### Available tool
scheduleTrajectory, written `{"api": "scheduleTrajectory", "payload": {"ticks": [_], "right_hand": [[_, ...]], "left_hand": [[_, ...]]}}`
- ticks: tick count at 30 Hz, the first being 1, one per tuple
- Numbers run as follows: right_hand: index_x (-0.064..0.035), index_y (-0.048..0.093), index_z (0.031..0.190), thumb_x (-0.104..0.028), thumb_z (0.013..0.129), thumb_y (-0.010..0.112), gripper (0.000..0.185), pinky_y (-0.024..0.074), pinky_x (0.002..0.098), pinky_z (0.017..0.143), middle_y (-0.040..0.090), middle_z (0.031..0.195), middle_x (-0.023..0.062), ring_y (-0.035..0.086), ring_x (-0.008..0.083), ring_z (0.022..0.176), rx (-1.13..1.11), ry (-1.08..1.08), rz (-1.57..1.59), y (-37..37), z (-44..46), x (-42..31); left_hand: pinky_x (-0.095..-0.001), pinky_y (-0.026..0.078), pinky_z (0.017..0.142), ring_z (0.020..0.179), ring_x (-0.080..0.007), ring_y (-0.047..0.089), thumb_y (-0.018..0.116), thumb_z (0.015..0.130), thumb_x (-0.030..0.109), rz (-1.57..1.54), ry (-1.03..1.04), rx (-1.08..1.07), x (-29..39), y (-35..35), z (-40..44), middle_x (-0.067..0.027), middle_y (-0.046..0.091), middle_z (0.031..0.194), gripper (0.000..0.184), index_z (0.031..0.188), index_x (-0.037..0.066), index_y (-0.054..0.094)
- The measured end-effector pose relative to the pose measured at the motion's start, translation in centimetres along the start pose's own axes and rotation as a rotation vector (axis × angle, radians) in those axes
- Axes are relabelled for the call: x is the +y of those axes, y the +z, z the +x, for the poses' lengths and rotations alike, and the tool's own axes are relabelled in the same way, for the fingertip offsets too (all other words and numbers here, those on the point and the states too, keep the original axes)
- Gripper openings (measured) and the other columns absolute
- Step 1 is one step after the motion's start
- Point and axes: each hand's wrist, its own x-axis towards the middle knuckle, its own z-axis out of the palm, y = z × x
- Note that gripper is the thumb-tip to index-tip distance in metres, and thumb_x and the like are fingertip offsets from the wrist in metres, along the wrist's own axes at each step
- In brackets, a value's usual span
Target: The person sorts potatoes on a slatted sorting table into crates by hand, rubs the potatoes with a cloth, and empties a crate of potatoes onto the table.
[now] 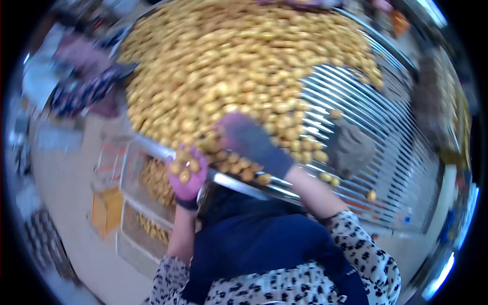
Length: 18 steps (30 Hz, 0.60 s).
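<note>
Several round yellow-brown pieces, like small potatoes [184, 176], rest in the upturned palm of my left hand [189, 189], which wears a pink glove with a dark cuff. That hand is just off the near left rim of a metal slatted table [401, 152]. My right hand [249, 140], in a grey-purple glove, reaches over the near edge of a large heap of the same pieces [218, 76]. Motion blurs its fingers, and whether they grip anything is hidden. Darker brown pieces [246, 174] lie beneath that hand along the table's rim.
Below the left rim stand two clear bins, one [123, 175] behind the other [119, 244], both with pieces inside. A yellow box [107, 208] is beside them. On the slats lies a grey cloth [353, 147]. Another person's patterned sleeve [84, 99] shows at the left.
</note>
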Motion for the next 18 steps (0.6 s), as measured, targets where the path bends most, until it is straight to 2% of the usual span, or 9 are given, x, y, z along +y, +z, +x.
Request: {"api": "scheduleTrajectory", "payload": {"ticks": [1,2,3,4,8,11,14,16,18], "right_hand": [[-0.0063,0.055,0.122,-0.018,0.091,0.056,0.034,0.0365,0.0393,0.102,0.053,0.124,0.0095,0.05,0.0246,0.116,0.053,0.361,0.396,-2.4,-0.6,0.9],[-0.0044,0.055,0.122,-0.017,0.093,0.054,0.031,0.0366,0.038,0.102,0.055,0.125,0.0104,0.05,0.0237,0.116,-0.078,0.283,-0.19,-5.3,-0.1,2.7],[-0.0026,0.057,0.119,-0.017,0.093,0.054,0.03,0.0366,0.039,0.103,0.056,0.123,0.0132,0.05,0.0258,0.118,0.262,0.523,0.365,-5.3,-3.2,7.6],[-0.0049,0.056,0.121,-0.019,0.091,0.055,0.033,0.0397,0.0398,0.099,0.057,0.118,0.0155,0.051,0.031,0.113,0.058,0.255,-0.464,-8.8,-3.4,8.5],[-0.007,0.062,0.115,-0.03,0.087,0.06,0.036,0.0423,0.047,0.094,0.057,0.118,0.0196,0.05,0.0378,0.112,0.022,0.733,-0.667,-16.4,-7.6,11.2],[-0.0124,0.063,0.109,-0.037,0.086,0.056,0.034,0.045,0.046,0.089,0.06,0.109,0.017,0.052,0.0334,0.11,-0.754,0.768,-1.045,-20.2,-7.0,8.9],[-0.0071,0.057,0.105,-0.033,0.089,0.052,0.031,0.049,0.0365,0.076,0.064,0.096,0.0086,0.061,0.0248,0.088,-0.041,1.034,-0.54,-22.3,-16.8,17.0],[-0.0062,0.058,0.114,-0.038,0.085,0.057,0.043,0.0491,0.0413,0.079,0.065,0.095,0.0223,0.064,0.0324,0.089,-0.096,1.004,-0.519,-21.6,-15.2,15.7],[-0.0031,0.055,0.113,-0.031,0.088,0.057,0.037,0.0499,0.0396,0.075,0.064,0.102,0.0135,0.063,0.0274,0.082,0.062,0.855,-0.447,-20.1,-14.1,15.6]], "left_hand": [[-0.0481,0.037,0.101,0.113,-0.0272,0.05,0.045,0.09,0.046,0.0,0.034,0.025,0.9,0.0,-0.7,-0.0084,0.055,0.121,0.046,0.124,0.016,0.053],[-0.0448,0.035,0.102,0.112,-0.0263,0.048,0.046,0.092,0.043,0.073,0.149,0.091,1.2,0.5,-1.4,-0.0092,0.052,0.125,0.042,0.122,0.015,0.054],[-0.0478,0.035,0.101,0.112,-0.0285,0.048,0.048,0.091,0.042,0.04,0.148,0.072,2.4,-0.2,-1.5,-0.0103,0.052,0.125,0.04,0.119,0.016,0.055],[-0.0522,0.036,0.101,0.11,-0.0303,0.051,0.047,0.089,0.045,0.032,0.187,0.154,2.6,1.1,-2.1,-0.0094,0.055,0.12,0.038,0.113,0.017,0.057],[-0.05,0.036,0.099,0.116,-0.0269,0.044,0.051,0.089,0.039,-0.05,0.285,0.064,4.4,0.0,-3.4,-0.0091,0.053,0.119,0.039,0.12,0.016,0.053],[-0.0386,0.039,0.099,0.114,-0.0242,0.046,0.054,0.088,0.029,-0.104,0.315,-0.124,7.0,-2.8,-4.8,-0.0096,0.051,0.121,0.042,0.122,0.005,0.048],[-0.035,0.039,0.103,0.127,-0.0249,0.041,0.06,0.083,0.02,-0.364,0.463,0.177,10.1,-5.0,-6.4,-0.0137,0.046,0.134,0.06,0.135,-0.001,0.037],[-0.0345,0.039,0.103,0.127,-0.0244,0.042,0.057,0.085,0.022,-0.414,0.461,0.291,12.1,-7.7,-6.0,-0.0132,0.046,0.134,0.059,0.135,0.0,0.037],[-0.0336,0.039,0.103,0.127,-0.0234,0.043,0.052,0.09,0.026,-0.478,0.636,0.532,14.6,-9.5,-6.6,-0.0122,0.045,0.136,0.055,0.137,0.001,0.038]]}}
